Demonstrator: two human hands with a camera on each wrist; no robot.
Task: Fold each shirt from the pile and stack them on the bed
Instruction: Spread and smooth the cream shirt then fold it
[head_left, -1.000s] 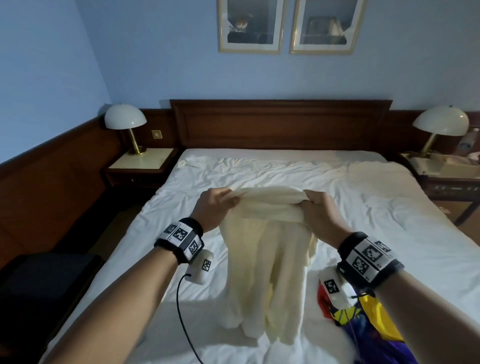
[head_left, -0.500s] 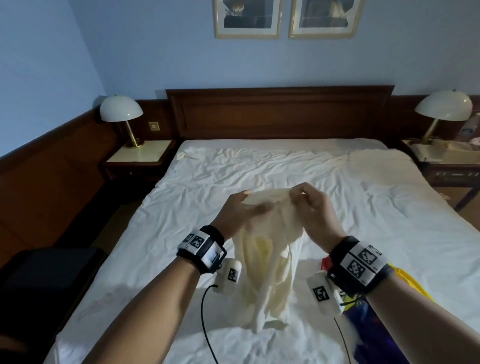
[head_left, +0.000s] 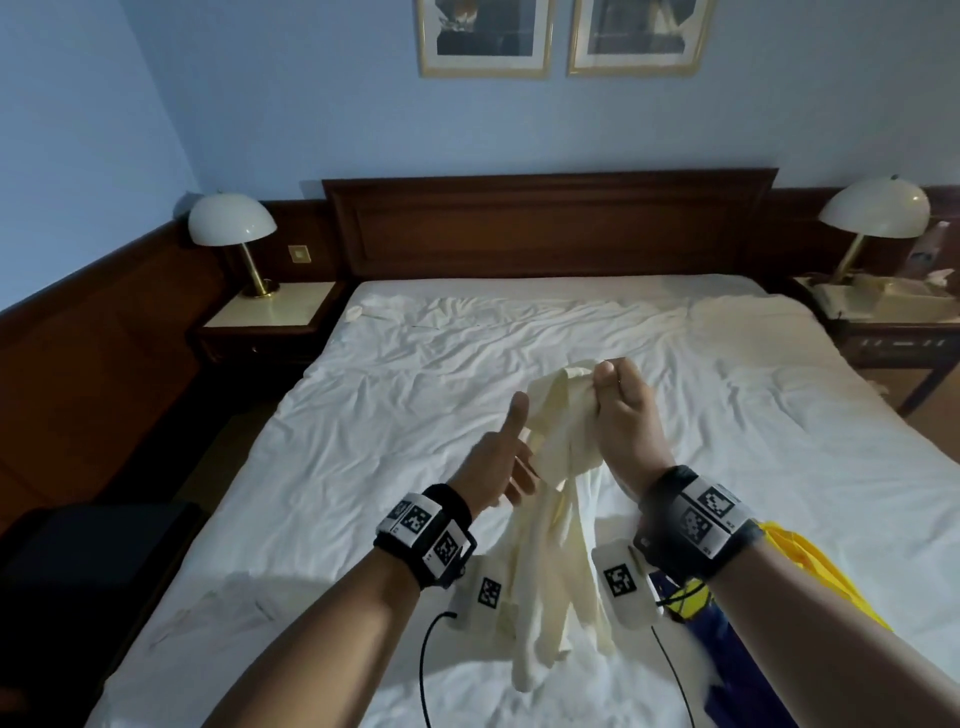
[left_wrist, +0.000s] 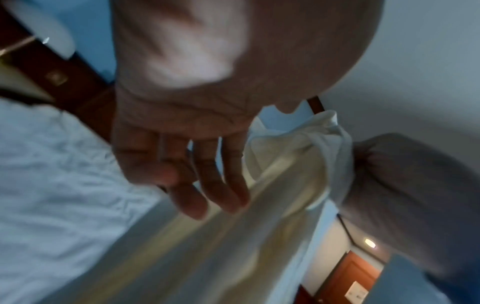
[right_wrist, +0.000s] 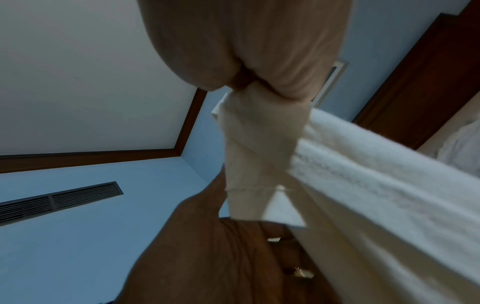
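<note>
Two lamps (head_left: 231, 221) flank bed (head_left: 395, 395); right hand (head_left: 626, 421) pinches cream shirt (head_left: 550, 519).

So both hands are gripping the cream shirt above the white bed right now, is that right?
Not quite. Only the right hand grips the cream cotton shirt above the white-sheeted bed; the left hand is open, its fingers just brushing the cloth. The left wrist view shows it.

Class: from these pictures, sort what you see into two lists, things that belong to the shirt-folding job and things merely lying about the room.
Job:
cream shirt, pinched in the right hand
left hand, open beside it
colourful clothes pile
bed

Lying about:
two lamps
nightstand
framed pictures
</note>
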